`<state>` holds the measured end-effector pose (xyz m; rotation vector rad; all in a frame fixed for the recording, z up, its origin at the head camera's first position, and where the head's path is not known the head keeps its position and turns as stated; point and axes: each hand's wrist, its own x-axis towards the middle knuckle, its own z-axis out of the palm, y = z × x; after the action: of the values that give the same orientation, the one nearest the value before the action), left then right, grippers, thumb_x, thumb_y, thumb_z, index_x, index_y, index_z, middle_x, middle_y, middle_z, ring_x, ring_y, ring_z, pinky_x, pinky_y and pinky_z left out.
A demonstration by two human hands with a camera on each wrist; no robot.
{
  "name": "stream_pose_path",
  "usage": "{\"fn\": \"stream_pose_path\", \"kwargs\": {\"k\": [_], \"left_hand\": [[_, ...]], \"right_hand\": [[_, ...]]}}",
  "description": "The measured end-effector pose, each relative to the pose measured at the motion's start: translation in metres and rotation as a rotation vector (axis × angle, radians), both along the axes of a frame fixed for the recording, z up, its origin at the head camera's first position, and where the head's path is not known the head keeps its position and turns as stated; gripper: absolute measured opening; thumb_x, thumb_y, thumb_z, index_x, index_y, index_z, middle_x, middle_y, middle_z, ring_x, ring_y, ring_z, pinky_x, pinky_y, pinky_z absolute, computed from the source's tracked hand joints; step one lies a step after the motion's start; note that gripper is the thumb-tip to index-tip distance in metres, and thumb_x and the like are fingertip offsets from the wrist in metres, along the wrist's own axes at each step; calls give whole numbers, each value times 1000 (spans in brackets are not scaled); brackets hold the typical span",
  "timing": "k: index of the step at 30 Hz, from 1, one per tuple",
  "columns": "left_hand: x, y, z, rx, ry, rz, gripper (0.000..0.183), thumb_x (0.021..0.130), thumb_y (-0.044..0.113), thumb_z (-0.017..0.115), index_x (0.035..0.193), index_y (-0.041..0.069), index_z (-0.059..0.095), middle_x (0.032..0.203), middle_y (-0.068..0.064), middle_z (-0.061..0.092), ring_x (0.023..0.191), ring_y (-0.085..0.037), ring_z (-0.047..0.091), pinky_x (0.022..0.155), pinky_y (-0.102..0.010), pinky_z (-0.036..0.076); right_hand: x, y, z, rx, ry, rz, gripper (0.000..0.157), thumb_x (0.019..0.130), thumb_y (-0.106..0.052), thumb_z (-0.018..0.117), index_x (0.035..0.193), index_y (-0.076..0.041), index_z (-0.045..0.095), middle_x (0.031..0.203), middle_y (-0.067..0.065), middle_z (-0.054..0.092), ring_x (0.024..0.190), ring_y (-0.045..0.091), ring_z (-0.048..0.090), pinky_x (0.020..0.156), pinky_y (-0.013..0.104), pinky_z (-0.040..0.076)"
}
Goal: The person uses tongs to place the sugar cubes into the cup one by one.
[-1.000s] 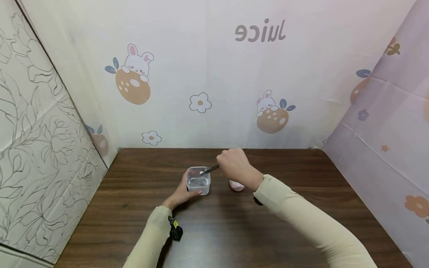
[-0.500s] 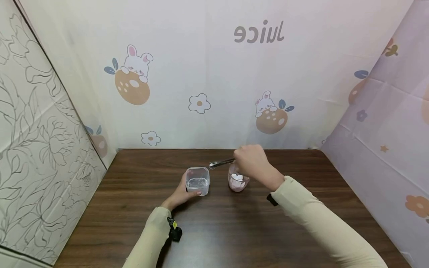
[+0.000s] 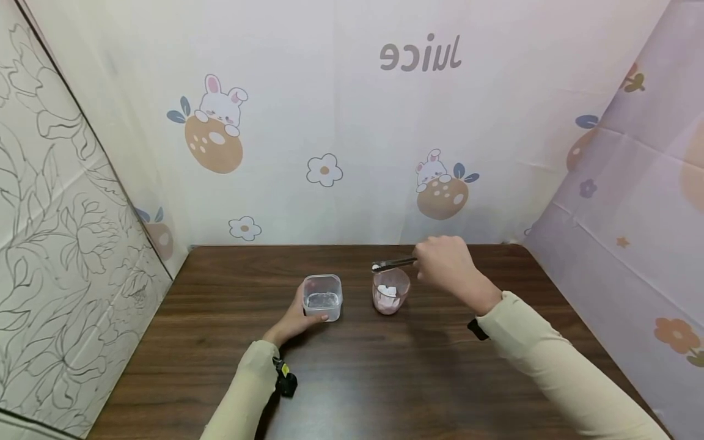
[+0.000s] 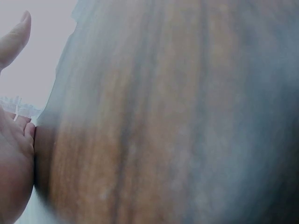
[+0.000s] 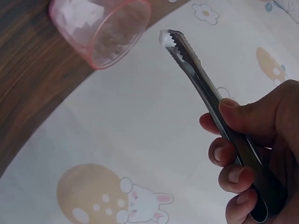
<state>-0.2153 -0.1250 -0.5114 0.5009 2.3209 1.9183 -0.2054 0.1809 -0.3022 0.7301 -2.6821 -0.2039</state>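
My right hand (image 3: pixel 447 263) grips metal tongs (image 5: pixel 212 100), fingers and thumb wrapped round the handle. A small white piece (image 5: pixel 167 39) sits between the serrated tips. These tips hang just over the far left rim of a pink see-through cup (image 3: pixel 404 286). White chunks (image 3: pixel 387 291) lie inside the cup. To its left, my left hand (image 3: pixel 291 319) holds a clear square plastic container (image 3: pixel 324 313), thumb on the near side and the other fingers behind its left side. A clear or whitish layer shows at the container's bottom. The left wrist view catches mostly tabletop and part of the hand.
Both vessels stand on a dark wooden table (image 3: pixel 352 379), towards its far edge. A printed curtain (image 3: pixel 275 122) rises behind that edge, with more hangings at left and right. A black wrist device (image 3: pixel 286 382) is strapped to the left arm.
My right hand has moved right, carrying the tongs and white piece from over the plastic container to above the pink cup. My left hand stays at the container.
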Motion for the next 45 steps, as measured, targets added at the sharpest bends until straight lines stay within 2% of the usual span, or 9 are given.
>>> {"fn": "stream_pose_path", "kwargs": {"k": [5,15,18,22,25,30,33,40,45], "left_hand": [[-3,0,-12,-35,11,21,97,77,2,77,148,1,11,146,-25,27,131,-40,29,105,-54,22],[-4,1,-14,-16,14,25,96,76,3,78,147,2,14,146,-23,29,131,-39,30,106,-54,21],[-5,1,-16,-8,25,28,96,76,1,78,147,0,14,145,-25,29,131,-39,30,106,-54,21],[-5,1,-17,-5,21,32,97,75,0,78,147,-2,13,145,-26,29,132,-41,28,107,-54,20],[-3,1,-11,7,13,24,96,75,-2,77,146,-4,12,144,-29,28,131,-44,27,106,-57,19],[6,1,10,23,1,-2,93,76,-5,74,144,-10,12,143,-34,25,131,-49,25,105,-58,19],[10,2,17,1,13,-5,93,77,-4,74,144,-10,11,143,-34,26,130,-49,26,105,-58,20],[-8,-1,-19,1,-14,19,96,75,0,77,147,-3,13,146,-28,27,132,-43,26,106,-56,19],[-8,-1,-16,-7,-10,17,97,76,-1,77,147,-2,11,146,-27,27,132,-43,27,105,-57,20]], "right_hand": [[3,9,-3,19,-27,-27,32,75,-13,78,53,-18,55,46,-4,38,40,15,37,38,30,28],[6,23,-13,14,-22,-20,20,73,-12,80,60,-16,65,46,-4,43,39,12,35,40,28,24],[4,23,-19,20,-18,-4,24,72,-12,81,57,-16,63,45,-5,41,38,11,35,39,27,26],[1,24,-28,36,-16,19,40,71,-12,82,49,-18,49,44,-5,37,39,10,34,40,27,25],[-1,24,-34,53,-23,23,43,71,-14,82,48,-19,46,45,-4,37,39,10,35,40,27,25],[-4,21,-39,103,-30,10,29,69,-21,85,57,-14,59,51,-1,47,41,12,41,38,29,35],[-4,18,-40,136,-41,3,25,67,-24,86,62,-12,64,54,0,52,42,13,44,38,30,38],[-6,12,-45,177,-47,-8,29,64,-29,87,63,-12,64,54,0,51,42,13,44,39,32,39],[-8,10,-48,176,-34,-1,31,62,-28,88,60,-13,61,53,0,49,42,13,42,38,32,39]]}}
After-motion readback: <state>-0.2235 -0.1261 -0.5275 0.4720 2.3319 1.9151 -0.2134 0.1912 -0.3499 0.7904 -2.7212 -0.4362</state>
